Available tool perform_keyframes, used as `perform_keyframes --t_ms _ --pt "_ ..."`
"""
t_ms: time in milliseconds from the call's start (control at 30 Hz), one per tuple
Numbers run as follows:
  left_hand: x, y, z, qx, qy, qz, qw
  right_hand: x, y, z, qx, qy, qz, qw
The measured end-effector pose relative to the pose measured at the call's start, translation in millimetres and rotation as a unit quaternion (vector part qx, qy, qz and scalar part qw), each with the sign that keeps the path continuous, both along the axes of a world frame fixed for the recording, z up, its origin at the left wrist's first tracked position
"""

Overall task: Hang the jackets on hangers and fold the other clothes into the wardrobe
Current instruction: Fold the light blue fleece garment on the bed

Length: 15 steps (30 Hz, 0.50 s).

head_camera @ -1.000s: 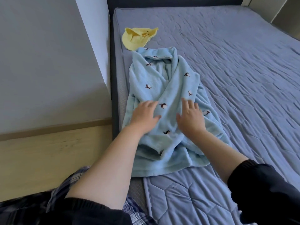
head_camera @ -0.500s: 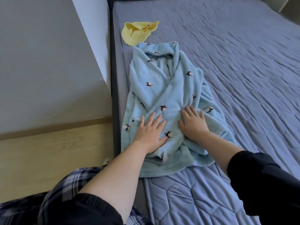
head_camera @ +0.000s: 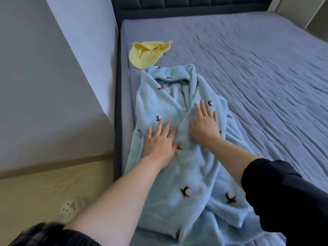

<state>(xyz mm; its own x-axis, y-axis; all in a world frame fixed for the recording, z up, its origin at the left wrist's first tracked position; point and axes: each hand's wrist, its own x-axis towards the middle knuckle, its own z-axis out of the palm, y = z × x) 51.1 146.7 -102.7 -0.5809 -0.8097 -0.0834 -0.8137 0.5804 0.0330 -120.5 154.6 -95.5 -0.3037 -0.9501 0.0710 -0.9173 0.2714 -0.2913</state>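
**A:** What differs from half a second ago?

**B:** Both hands have slid up the blue fleece garment (head_camera: 193, 174) toward its collar. The right hand (head_camera: 204, 125) now lies further up than the left hand (head_camera: 159, 143). Before, the two sat side by side, lower down.

**A:** Are they gripping it?

**B:** No. Each lies palm down with fingers straight and spread, pressing flat on the fleece. Nothing is pinched.

**A:** Where is the garment?

**B:** It lies spread on the bed (head_camera: 266, 71), along the bed's left edge. The collar points toward the dark headboard (head_camera: 195, 5) and the hem toward the person. Its fronts cross over each other, and small dark-and-white flower prints dot it.

**A:** Anything else?

**B:** A yellow cloth (head_camera: 145, 54) lies crumpled just beside the collar's left corner, as it did before. A black sleeve (head_camera: 287, 196) is pushed up the right forearm. On the wooden floor (head_camera: 35, 196) beside the bed a pale perforated slipper (head_camera: 70, 208) shows, blurred.
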Motion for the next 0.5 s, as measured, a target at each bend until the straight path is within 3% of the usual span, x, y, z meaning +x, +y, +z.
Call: perform_keyframes --t_ms 100,167,233,300,367,433,500 --pt "-15.6 -51.4 2.7 0.014 -0.028 0.023 0.999 -24.2 -33.1 -11.2 0.076 0.009 -0.016 0.997" --pt "-13.2 -83.4 -1.2 0.039 -0.070 0.041 0.996 -39.5 -44.2 -26.0 0.175 -0.033 -0.035 0.984" --pt "-8.7 -109.5 -6.9 0.069 -0.069 0.058 0.994 -45.8 -53.9 -39.6 0.212 -0.053 -0.052 0.974" --pt "-6.3 -131.4 -10.2 0.055 -0.027 0.078 0.995 -46.3 -69.2 -41.8 0.160 0.003 -0.070 0.985" --pt "-4.9 -150.9 -9.9 0.005 0.049 0.108 0.993 -47.6 -86.9 -31.1 0.022 0.070 -0.085 0.994" --pt "-2.1 -168.2 -7.1 -0.016 0.151 0.165 0.975 -56.7 -102.1 -18.2 -0.104 0.050 -0.109 0.987" --pt "-0.5 -186.2 -2.2 0.037 0.284 0.238 0.928 -75.4 -118.2 -13.8 -0.174 -0.014 -0.145 0.974"
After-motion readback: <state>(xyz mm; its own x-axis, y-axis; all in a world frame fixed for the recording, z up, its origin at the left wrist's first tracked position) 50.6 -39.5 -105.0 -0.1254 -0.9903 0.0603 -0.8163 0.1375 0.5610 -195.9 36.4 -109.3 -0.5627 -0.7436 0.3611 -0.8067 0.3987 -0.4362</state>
